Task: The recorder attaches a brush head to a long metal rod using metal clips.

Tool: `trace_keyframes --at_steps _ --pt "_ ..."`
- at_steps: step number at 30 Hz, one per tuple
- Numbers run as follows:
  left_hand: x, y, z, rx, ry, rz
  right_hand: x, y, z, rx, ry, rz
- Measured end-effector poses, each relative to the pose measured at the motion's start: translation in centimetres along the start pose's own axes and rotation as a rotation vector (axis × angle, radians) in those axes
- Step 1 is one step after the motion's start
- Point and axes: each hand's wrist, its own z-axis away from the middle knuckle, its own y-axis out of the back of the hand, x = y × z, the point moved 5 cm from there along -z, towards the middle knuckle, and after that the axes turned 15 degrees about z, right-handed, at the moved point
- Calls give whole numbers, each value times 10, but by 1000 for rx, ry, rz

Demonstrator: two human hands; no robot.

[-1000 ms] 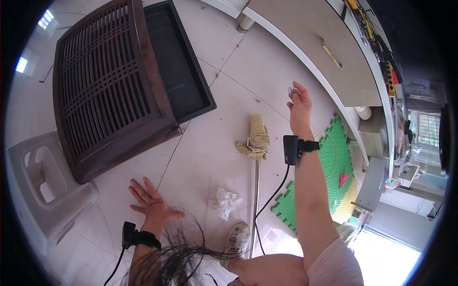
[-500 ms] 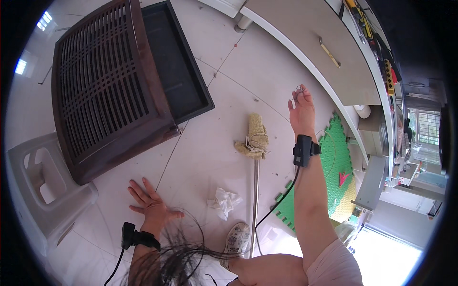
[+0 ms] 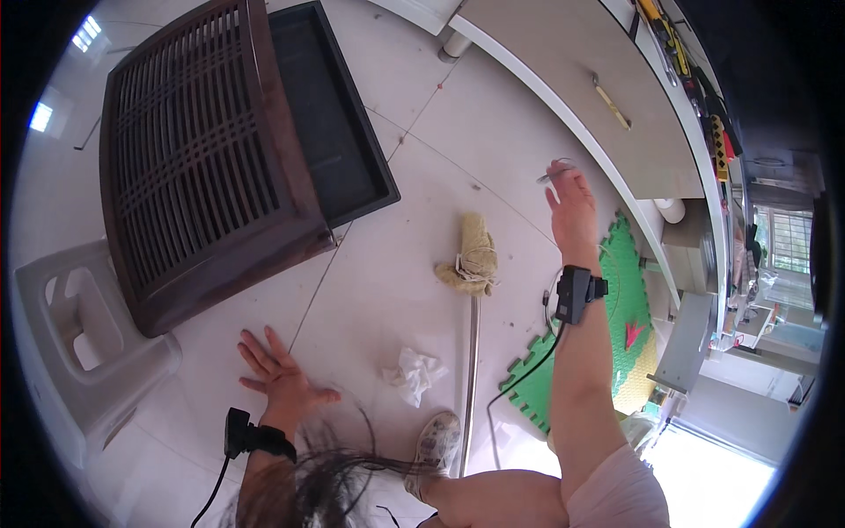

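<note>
In the head view, the left hand (image 3: 280, 378) lies at 8 o'clock, released, its fingers spread and its palm down on the tiled floor (image 3: 361, 304); the right hand (image 3: 574, 198) reaches out at 2 o'clock, grasping a thin metal piece (image 3: 544, 178) between thumb and fingertips; the piece is partly covered by the fingers and too small for its kind to be told; each wrist wears a black band, the left one (image 3: 255, 442) at 7 o'clock and the right one (image 3: 576, 295) at 3 o'clock, both with a dark cable.

At 10 o'clock stands a dark brown slatted box (image 3: 233, 275), tilted, with a black tray (image 3: 339, 132) jutting from its side at 11 o'clock; the box's lower corner overlaps a grey stool (image 3: 132, 365) between 8 and 9 o'clock, though whether they touch cannot be told; a mop (image 3: 476, 251) lies just right of the centre, its handle running toward 6 o'clock; near it, at 6 o'clock, sit a crumpled tissue (image 3: 413, 377) and, farther down, a shoe (image 3: 437, 440); a green mat (image 3: 627, 290) spreads beside the right forearm at 4 o'clock; a cabinet (image 3: 563, 70) curves past at 1 o'clock, beyond the right hand.
</note>
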Motion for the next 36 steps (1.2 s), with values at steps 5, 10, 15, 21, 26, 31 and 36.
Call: trace_keyframes --at_steps 5,10,15,21,26,31,36 --pt "1 1 -2 -23 67 -21 1 11 12 -124 -130 -172" --pt "5 1 -1 -24 74 -12 -5 -16 37 -219 -154 -158" --pt "-2 -1 -3 -33 83 -44 -12 -25 49 -221 -154 -303" --pt "12 6 4 -30 78 -59 1 18 51 -928 -148 -652" --pt "15 -1 4 -38 68 -69 -38 26 107 -155 -167 -244" --pt "14 4 0 -95 15 -393 -11 73 135 -44 -153 -396" --pt "99 19 24 -386 -322 -776 -10 82 171 -96 -103 -258"
